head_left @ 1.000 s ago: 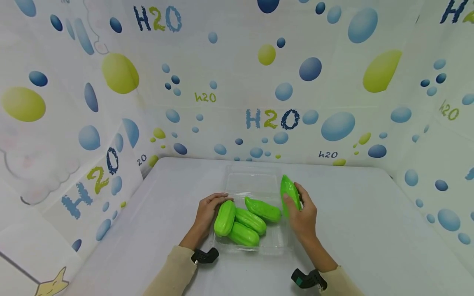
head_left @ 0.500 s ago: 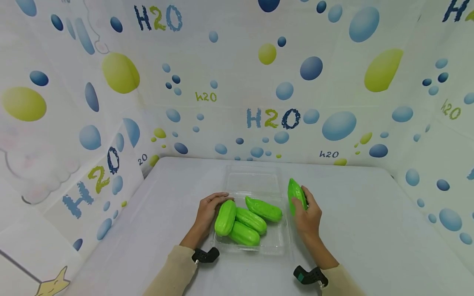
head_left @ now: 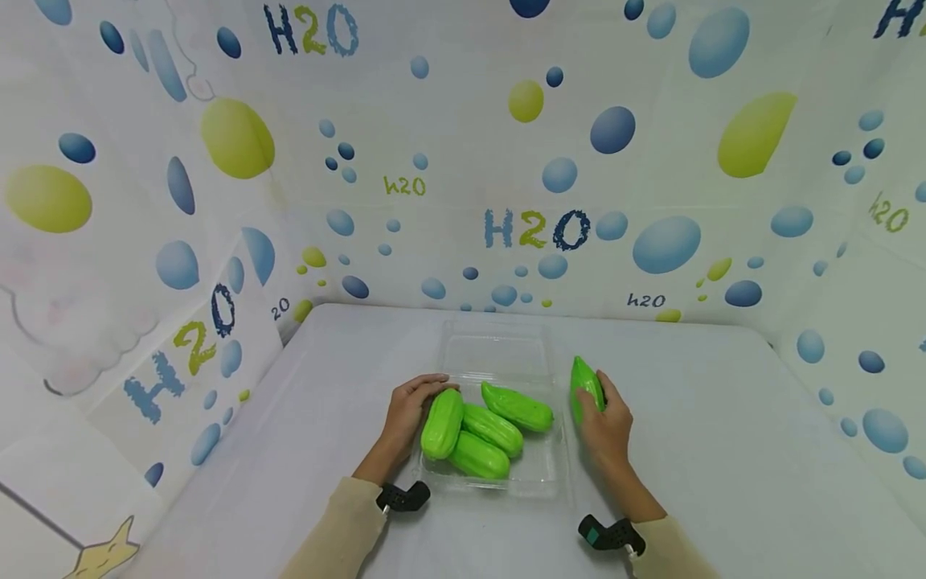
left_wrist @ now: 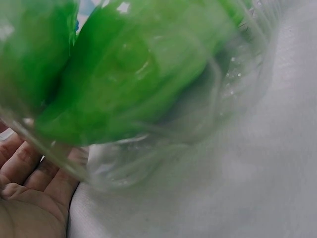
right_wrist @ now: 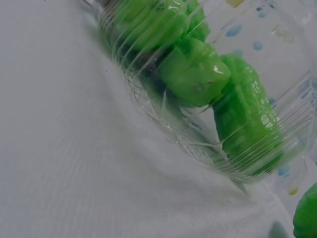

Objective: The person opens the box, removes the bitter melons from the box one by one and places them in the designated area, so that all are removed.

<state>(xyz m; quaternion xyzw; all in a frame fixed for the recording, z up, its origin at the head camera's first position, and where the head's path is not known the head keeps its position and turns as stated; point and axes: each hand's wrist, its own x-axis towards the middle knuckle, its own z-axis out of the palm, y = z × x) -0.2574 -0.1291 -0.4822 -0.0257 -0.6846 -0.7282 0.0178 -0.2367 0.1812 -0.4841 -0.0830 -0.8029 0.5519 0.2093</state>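
Observation:
Several plump, bright green cucumber-like vegetables (head_left: 492, 429) lie in a clear plastic clamshell box (head_left: 538, 466), whose hinged lid (head_left: 495, 354) is folded back away from me. At the box's left side rests my left hand (head_left: 408, 414), fingers fairly straight along the wall near the back corner. The left wrist view shows its fingers (left_wrist: 22, 161) against the outside of the clear plastic. Just right of the box, my right hand (head_left: 608, 426) grips another green cucumber-like vegetable (head_left: 584, 382), pointed end up and away from me. In the right wrist view, part of a green vegetable (right_wrist: 307, 213) shows at the lower right edge.
A white cloth (head_left: 694, 434) covers the table. Behind it stands a white backdrop (head_left: 463, 145) printed with blue and green drops, with side panels left and right. Each wrist wears a black camera mount, such as the one on the right (head_left: 611, 535).
My right hand has moved right and slightly toward me with the green cucumber-like vegetable, from over the box's right edge to beside it. The left hand and box hold still.

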